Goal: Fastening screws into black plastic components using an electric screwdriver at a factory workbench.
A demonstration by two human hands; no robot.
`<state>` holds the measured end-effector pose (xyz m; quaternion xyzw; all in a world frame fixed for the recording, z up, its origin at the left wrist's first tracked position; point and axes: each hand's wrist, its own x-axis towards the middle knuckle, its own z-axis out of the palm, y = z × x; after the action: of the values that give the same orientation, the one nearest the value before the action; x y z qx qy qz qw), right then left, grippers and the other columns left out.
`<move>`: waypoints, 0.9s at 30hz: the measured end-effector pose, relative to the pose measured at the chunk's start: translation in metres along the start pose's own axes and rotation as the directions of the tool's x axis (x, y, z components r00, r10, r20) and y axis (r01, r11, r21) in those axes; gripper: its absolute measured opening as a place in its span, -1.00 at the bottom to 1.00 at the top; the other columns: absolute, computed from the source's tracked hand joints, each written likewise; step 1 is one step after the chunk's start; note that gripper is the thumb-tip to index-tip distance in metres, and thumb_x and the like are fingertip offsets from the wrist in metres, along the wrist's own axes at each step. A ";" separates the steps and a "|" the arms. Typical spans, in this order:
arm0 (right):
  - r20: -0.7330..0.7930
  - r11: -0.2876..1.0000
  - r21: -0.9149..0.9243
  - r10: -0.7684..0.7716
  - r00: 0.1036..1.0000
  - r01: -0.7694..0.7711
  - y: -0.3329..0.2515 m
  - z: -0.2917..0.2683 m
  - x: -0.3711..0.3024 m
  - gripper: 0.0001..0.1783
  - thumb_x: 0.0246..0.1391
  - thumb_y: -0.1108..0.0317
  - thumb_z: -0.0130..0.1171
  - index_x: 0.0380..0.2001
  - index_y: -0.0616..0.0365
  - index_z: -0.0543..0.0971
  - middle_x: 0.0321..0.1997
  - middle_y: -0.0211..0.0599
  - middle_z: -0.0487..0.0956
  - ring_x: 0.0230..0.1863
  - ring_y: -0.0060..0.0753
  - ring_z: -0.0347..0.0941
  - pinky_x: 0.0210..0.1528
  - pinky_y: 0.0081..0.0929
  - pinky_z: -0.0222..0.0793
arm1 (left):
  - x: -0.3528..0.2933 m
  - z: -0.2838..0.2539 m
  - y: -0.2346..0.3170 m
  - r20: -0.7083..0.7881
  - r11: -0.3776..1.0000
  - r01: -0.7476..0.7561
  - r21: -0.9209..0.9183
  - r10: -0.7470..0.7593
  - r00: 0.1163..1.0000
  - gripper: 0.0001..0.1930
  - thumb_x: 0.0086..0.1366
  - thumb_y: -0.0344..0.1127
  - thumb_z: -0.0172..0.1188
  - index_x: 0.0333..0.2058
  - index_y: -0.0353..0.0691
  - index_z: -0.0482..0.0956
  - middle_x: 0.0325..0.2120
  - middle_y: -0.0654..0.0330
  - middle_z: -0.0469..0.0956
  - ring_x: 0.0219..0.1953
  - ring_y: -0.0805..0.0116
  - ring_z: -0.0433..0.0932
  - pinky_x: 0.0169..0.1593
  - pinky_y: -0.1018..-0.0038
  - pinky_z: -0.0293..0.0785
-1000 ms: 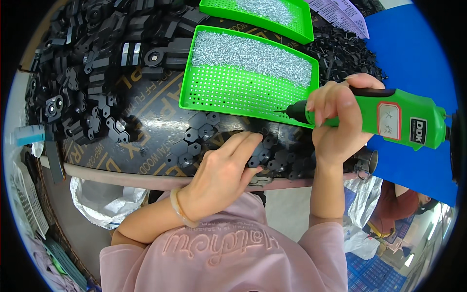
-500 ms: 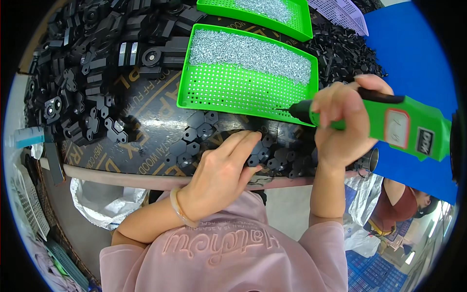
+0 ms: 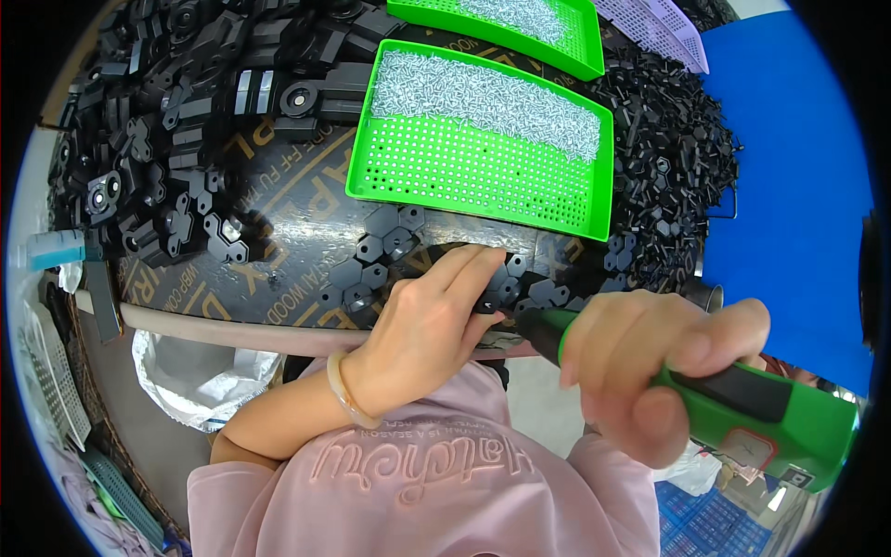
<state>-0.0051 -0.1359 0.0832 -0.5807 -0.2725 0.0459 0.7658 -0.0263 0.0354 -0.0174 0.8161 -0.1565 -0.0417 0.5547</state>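
Note:
My right hand (image 3: 659,371) is wrapped round a green and black electric screwdriver (image 3: 789,422), held sideways above the table's front edge. Its black nose points left, close to my left hand (image 3: 422,320). The fingers of that hand are closed together at a black plastic piece (image 3: 489,303) with hexagonal ends, steadying it on the table; the palm hides part of it. Similar black hexagonal pieces (image 3: 348,274) lie to the left of my fingers. Beyond them stands a green perforated tray (image 3: 464,167) with small silvery screws (image 3: 501,102) heaped along its far side.
Black moulded parts (image 3: 200,121) crowd the table's left side. Small black pieces (image 3: 664,176) are piled right of the tray. A second green tray (image 3: 585,51) and a lilac basket (image 3: 673,32) stand at the back. A white bag (image 3: 200,376) hangs below the front edge.
My right hand has brought the electric screwdriver from the tray's front right corner down toward me and left, close to my left hand. The left hand has stayed almost still.

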 end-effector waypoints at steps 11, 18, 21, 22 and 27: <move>-0.030 0.997 -0.012 0.077 0.997 -0.078 0.017 0.010 0.007 -0.77 -0.31 0.82 0.22 -0.52 0.34 0.51 -0.61 -0.17 0.51 -0.58 -0.19 0.50 -0.51 -0.40 0.39 | -0.003 0.002 -0.004 -0.031 0.999 -0.013 0.029 0.014 0.999 -0.36 -0.03 -0.65 0.22 0.14 -0.29 0.46 0.03 -0.10 0.52 -0.01 -0.19 0.57 -0.01 0.17 0.60; -0.225 0.996 0.085 -0.009 0.974 0.029 0.032 0.022 0.002 -0.77 -0.26 0.77 0.23 -0.46 0.32 0.52 -0.62 -0.20 0.52 -0.61 -0.21 0.51 -0.53 -0.38 0.41 | -0.004 0.004 -0.006 -0.001 0.999 -0.018 0.040 0.018 1.000 -0.35 -0.02 -0.66 0.16 0.16 -0.34 0.40 0.03 -0.11 0.48 -0.06 -0.20 0.57 -0.11 0.13 0.62; -0.114 0.995 0.007 -0.095 0.989 0.097 0.035 0.012 0.003 -0.70 -0.23 0.75 0.27 -0.34 0.33 0.50 -0.63 -0.21 0.52 -0.64 -0.24 0.49 -0.55 -0.39 0.40 | -0.005 0.004 -0.006 0.019 0.999 -0.024 0.049 0.023 1.000 -0.33 -0.01 -0.65 0.17 0.18 -0.35 0.37 0.05 -0.12 0.46 -0.06 -0.21 0.57 -0.14 0.13 0.62; -0.003 0.994 0.009 -0.110 0.994 0.110 0.035 0.006 0.007 -0.63 -0.19 0.72 0.31 -0.24 0.32 0.46 -0.64 -0.24 0.50 -0.65 -0.26 0.47 -0.56 -0.40 0.39 | -0.003 0.003 -0.006 0.036 0.998 -0.029 0.057 0.027 0.999 -0.32 0.01 -0.64 0.19 0.20 -0.36 0.35 0.08 -0.12 0.44 -0.06 -0.21 0.57 -0.14 0.14 0.63; 0.000 0.980 -0.014 -0.200 0.980 0.200 0.007 -0.008 0.015 -0.55 0.15 0.43 0.29 0.02 0.11 0.32 -0.62 -0.38 0.42 -0.64 -0.44 0.35 -0.54 -0.43 0.34 | -0.009 -0.005 0.016 0.117 0.968 -0.011 0.251 -0.019 0.993 -0.24 0.04 -0.42 0.40 0.25 -0.35 0.32 0.13 -0.10 0.41 -0.07 -0.10 0.60 -0.18 0.24 0.65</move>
<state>0.0133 -0.1351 0.0810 -0.5557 -0.3293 -0.0336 0.7627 -0.0367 0.0377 -0.0019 0.8763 -0.1915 -0.0709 0.4365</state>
